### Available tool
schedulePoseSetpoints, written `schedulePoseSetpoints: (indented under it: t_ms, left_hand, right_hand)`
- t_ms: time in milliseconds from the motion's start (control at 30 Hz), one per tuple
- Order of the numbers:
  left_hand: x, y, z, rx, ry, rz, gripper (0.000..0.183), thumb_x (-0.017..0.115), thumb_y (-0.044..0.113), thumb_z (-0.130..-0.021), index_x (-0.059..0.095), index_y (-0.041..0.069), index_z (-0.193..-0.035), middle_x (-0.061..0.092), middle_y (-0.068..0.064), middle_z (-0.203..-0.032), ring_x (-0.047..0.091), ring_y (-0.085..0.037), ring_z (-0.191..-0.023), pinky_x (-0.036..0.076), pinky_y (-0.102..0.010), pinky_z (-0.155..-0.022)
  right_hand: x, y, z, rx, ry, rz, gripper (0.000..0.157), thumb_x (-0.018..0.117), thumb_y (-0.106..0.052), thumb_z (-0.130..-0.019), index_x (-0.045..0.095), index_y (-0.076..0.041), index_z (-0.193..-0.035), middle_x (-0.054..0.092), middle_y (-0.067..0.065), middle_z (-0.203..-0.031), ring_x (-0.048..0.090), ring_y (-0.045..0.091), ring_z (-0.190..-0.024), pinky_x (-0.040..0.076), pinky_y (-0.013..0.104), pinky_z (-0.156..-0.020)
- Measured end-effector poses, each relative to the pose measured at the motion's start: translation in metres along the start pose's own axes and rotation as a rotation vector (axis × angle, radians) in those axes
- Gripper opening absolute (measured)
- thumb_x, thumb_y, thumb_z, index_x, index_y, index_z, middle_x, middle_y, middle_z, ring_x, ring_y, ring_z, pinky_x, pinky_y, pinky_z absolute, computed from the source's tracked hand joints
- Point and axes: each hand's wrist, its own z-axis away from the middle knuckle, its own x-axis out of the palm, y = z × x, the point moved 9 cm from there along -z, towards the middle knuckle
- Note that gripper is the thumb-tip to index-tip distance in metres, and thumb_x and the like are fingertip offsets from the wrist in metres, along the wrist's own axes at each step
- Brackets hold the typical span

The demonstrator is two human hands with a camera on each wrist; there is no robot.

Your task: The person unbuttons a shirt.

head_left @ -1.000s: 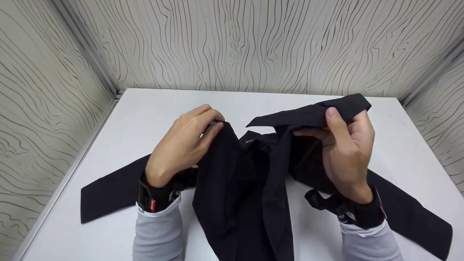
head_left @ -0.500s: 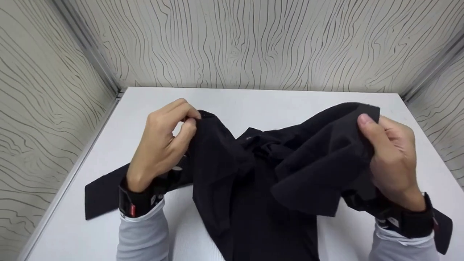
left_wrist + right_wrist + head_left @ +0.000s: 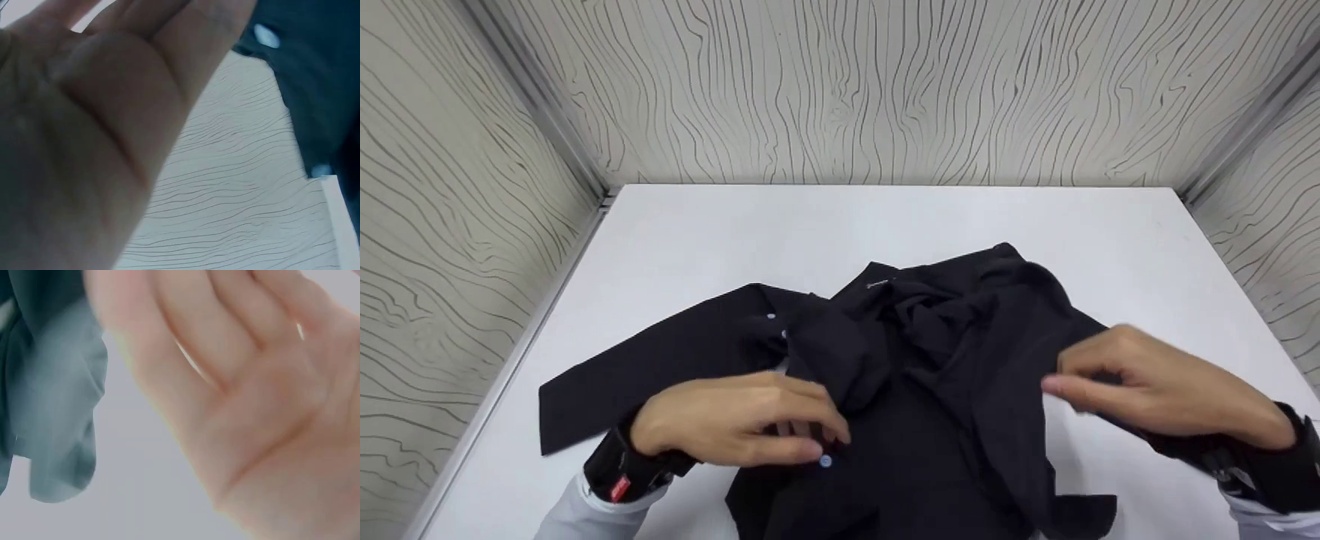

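Note:
A black button-up shirt (image 3: pixel 930 420) lies rumpled, its collar area bunched near the middle and pale buttons showing on its left side. Over its lower left part is my left hand (image 3: pixel 735 420), fingers loosely bent, thumb tip beside a light-blue button (image 3: pixel 826 460). The left wrist view shows shirt fabric (image 3: pixel 320 84) with pale buttons beyond the fingers. Just off the shirt's right side hovers my right hand (image 3: pixel 1155 386), fingers loosely bent with nothing between them. In the right wrist view, blurred fabric (image 3: pixel 62 405) hangs beside that palm.
One long sleeve (image 3: pixel 607 382) stretches to the left across the white table (image 3: pixel 735 232). The other sleeve is largely hidden behind the right hand. Wood-line patterned panels (image 3: pixel 840 90) enclose the back and sides, with metal posts (image 3: pixel 540 105) at the corners.
Both hands have let go of the raised shirt parts and come down, the fabric dropping onto the table. The left hand has shifted towards the lower middle.

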Motion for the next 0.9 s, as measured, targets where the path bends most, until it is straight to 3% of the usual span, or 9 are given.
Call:
schedulePoseSetpoints:
  t_ms: [133, 200, 267, 333, 433, 567, 633, 767, 900]
  left_hand:
    - [-0.04, -0.041, -0.006, -0.125, 0.288, -0.053, 0.024, 0.065, 0.02, -0.116, 0.078, 0.008, -0.13, 0.08, -0.005, -0.12, 0.077, -0.011, -0.1, 0.065, -0.026, -0.089]
    - [-0.06, -0.071, -0.003, -0.266, 0.449, -0.139, 0.019, 0.067, 0.017, -0.113, 0.081, 0.007, -0.121, 0.08, -0.006, -0.11, 0.075, -0.016, -0.096, 0.065, -0.035, -0.087]
    - [-0.071, -0.105, 0.002, -0.439, 0.53, -0.218, 0.019, 0.066, 0.017, -0.112, 0.081, 0.005, -0.113, 0.079, -0.007, -0.103, 0.074, -0.021, -0.093, 0.063, -0.042, -0.087]
    - [-0.072, -0.136, 0.005, -0.595, 0.52, -0.26, 0.024, 0.063, 0.019, -0.113, 0.081, 0.004, -0.108, 0.078, -0.011, -0.1, 0.073, -0.026, -0.094, 0.062, -0.048, -0.087]
    - [-0.061, -0.172, 0.007, -0.757, 0.395, -0.238, 0.031, 0.06, 0.027, -0.115, 0.081, 0.003, -0.111, 0.08, -0.014, -0.106, 0.075, -0.032, -0.1, 0.061, -0.053, -0.092]
    - [-0.042, -0.193, 0.006, -0.845, 0.225, -0.156, 0.038, 0.061, 0.038, -0.113, 0.081, 0.006, -0.118, 0.082, -0.014, -0.117, 0.078, -0.032, -0.104, 0.062, -0.055, -0.099]
    - [-0.033, -0.207, 0.008, -0.827, 0.191, -0.121, 0.042, 0.063, 0.048, -0.11, 0.08, 0.009, -0.113, 0.081, -0.01, -0.111, 0.08, -0.025, -0.093, 0.063, -0.048, -0.095]
    - [-0.038, -0.205, 0.012, -0.845, 0.186, -0.105, 0.036, 0.076, 0.044, -0.102, 0.08, 0.009, -0.106, 0.079, -0.008, -0.101, 0.073, -0.02, -0.082, 0.062, -0.043, -0.089]
    - [-0.069, -0.187, 0.018, -0.905, 0.28, -0.158, 0.029, 0.083, 0.03, -0.098, 0.081, 0.004, -0.11, 0.08, -0.015, -0.105, 0.071, -0.028, -0.093, 0.061, -0.048, -0.09]
  right_hand:
    - [-0.032, 0.037, -0.023, 0.201, 0.222, 0.193, 0.032, 0.078, 0.003, -0.1, 0.074, -0.025, -0.085, 0.069, -0.017, -0.078, 0.06, -0.006, -0.074, 0.047, 0.013, -0.067]
    - [-0.041, 0.06, -0.039, 0.282, 0.257, 0.271, 0.02, 0.078, -0.003, -0.102, 0.08, -0.021, -0.094, 0.079, -0.012, -0.089, 0.071, 0.003, -0.083, 0.053, 0.018, -0.073]
    - [-0.044, 0.087, -0.056, 0.339, 0.248, 0.309, 0.011, 0.074, -0.008, -0.106, 0.083, -0.014, -0.106, 0.085, -0.001, -0.102, 0.08, 0.018, -0.096, 0.061, 0.03, -0.082]
    - [-0.041, 0.117, -0.071, 0.402, 0.202, 0.312, 0.016, 0.069, -0.011, -0.11, 0.082, -0.007, -0.118, 0.086, 0.012, -0.116, 0.081, 0.035, -0.11, 0.064, 0.046, -0.093]
    - [-0.027, 0.16, -0.087, 0.481, 0.095, 0.297, 0.029, 0.061, -0.013, -0.113, 0.075, 0.001, -0.135, 0.079, 0.024, -0.136, 0.073, 0.049, -0.131, 0.057, 0.065, -0.11]
    - [-0.001, 0.203, -0.094, 0.547, -0.065, 0.287, 0.04, 0.059, -0.015, -0.114, 0.065, 0.005, -0.147, 0.071, 0.03, -0.147, 0.066, 0.054, -0.14, 0.05, 0.068, -0.12]
    - [0.008, 0.214, -0.093, 0.559, -0.117, 0.288, 0.04, 0.062, -0.018, -0.112, 0.067, 0.006, -0.144, 0.073, 0.031, -0.143, 0.067, 0.054, -0.137, 0.051, 0.068, -0.119]
    - [0.008, 0.214, -0.093, 0.55, -0.153, 0.366, 0.027, 0.072, -0.023, -0.105, 0.078, 0.001, -0.116, 0.08, 0.023, -0.116, 0.073, 0.048, -0.114, 0.056, 0.066, -0.104]
    - [-0.013, 0.19, -0.099, 0.55, -0.104, 0.478, 0.021, 0.077, -0.025, -0.099, 0.077, -0.007, -0.088, 0.075, 0.014, -0.092, 0.069, 0.037, -0.091, 0.055, 0.06, -0.081]
